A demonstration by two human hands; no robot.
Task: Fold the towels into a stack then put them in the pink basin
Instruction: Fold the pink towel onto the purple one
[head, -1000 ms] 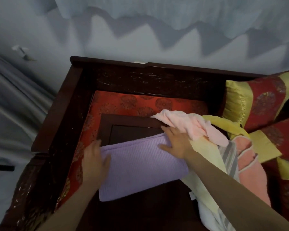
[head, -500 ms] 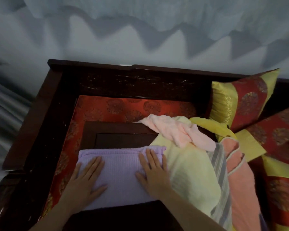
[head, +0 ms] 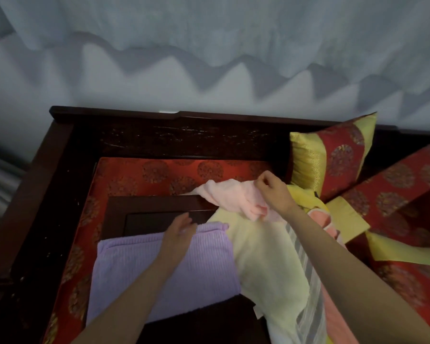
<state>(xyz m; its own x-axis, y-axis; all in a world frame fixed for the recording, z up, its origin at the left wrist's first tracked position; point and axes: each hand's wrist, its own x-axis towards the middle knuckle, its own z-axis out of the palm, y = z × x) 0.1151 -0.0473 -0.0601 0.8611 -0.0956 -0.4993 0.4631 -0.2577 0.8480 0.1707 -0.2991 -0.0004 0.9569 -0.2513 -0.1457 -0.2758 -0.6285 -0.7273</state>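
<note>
Right hand (head: 274,194) pinches a crumpled pale-pink terry towel (head: 230,197), fingers curled. Left hand (head: 180,229) rests, fingers relaxed, on a folded ribbed lilac towel (head: 134,269).

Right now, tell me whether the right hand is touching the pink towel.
Touching. The head view shows the right hand gripping the pink towel, fabric bunched against its curled fingers.

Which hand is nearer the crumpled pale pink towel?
Right. Right hand grips the crumpled pale pink towel at one end; left hand sits over the folded lilac towel, short of the pink one.
</note>
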